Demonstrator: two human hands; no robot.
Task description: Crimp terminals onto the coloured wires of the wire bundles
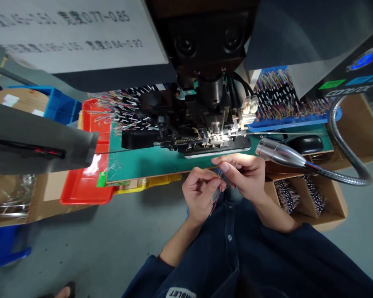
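Observation:
Thin coloured wires (pixel 216 203) run between my two hands, just in front of the crimping machine (pixel 216 134). My left hand (pixel 200 192) is closed on them, thumb against the fingers, and red and dark ends hang below it. Higher and to the right, my right hand (pixel 245 174) pinches the same wires near their other ends. Those fine tips are partly hidden by my fingers. Both hands are apart from the machine, over the near edge of the green work surface (pixel 161 161).
A red tray (pixel 83 182) is at the left; wire bundles (pixel 121 107) lie behind it. A blue tray (pixel 295 118) holds more bundles at the back right. A flexible metal lamp (pixel 276 153) reaches in from the right, above a cardboard box (pixel 329 215) of bundles.

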